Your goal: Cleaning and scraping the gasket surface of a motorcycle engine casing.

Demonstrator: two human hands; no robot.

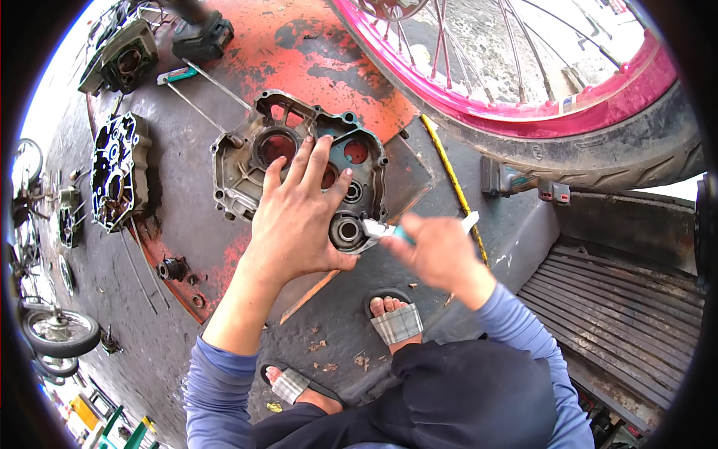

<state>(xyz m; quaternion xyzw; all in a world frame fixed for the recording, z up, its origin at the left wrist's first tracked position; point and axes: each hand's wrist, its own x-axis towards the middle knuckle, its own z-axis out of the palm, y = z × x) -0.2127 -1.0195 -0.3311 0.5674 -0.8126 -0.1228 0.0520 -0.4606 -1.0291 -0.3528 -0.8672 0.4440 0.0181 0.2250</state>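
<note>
Looks part-way through work on the casing [243, 166], already open and with bearings [348, 232] in place, with the tool [395, 233] seemingly touching its lower-right rim; cannot tell how much is done or left. Lies on the worn board [344, 45], directly under the flat, spread-fingered left hand [292, 217] and just left of the blurred right hand [445, 254], closed round the tool. Leaves a second casing [116, 168] untouched, well apart to the left.

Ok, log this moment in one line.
left hand: spread on engine casing | right hand: grips teal-and-white tool, tip at casing's edge | nearby: second casing, pink-rimmed wheel
</note>
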